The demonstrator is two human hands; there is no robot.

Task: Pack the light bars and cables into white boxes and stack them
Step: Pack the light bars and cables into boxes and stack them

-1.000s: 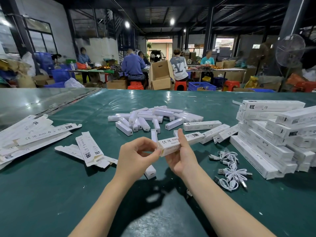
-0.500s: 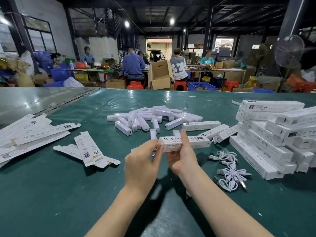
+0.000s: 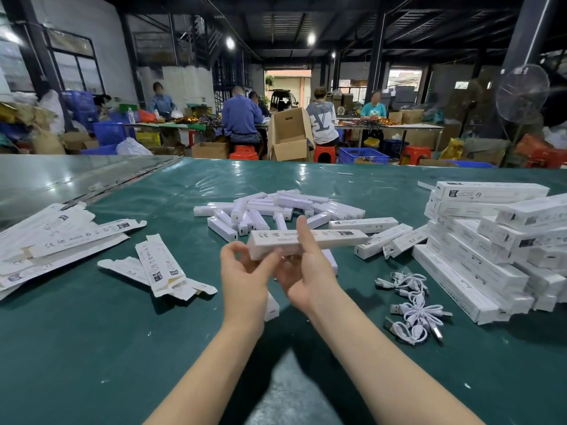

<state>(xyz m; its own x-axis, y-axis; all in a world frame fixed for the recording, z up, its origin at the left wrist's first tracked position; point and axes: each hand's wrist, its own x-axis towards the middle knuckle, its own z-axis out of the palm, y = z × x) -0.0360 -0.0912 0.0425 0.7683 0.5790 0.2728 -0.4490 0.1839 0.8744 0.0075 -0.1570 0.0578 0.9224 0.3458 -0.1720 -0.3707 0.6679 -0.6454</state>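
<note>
The left hand (image 3: 245, 271) is pinching the end of a long white printed cardboard box (image 3: 334, 237) above the green table (image 3: 92, 348). The right hand (image 3: 310, 271) is clasping the box's middle, thumb on top. The box is partly hiding the loose white light bars (image 3: 270, 207) behind it. Coiled white cables (image 3: 411, 305) and stacked white boxes (image 3: 478, 250) are lying to the right.

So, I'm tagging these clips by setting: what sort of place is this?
Likely a packing workshop or small warehouse: stacked white boxes on a green work table, with seated workers among cardboard cartons behind.
</note>
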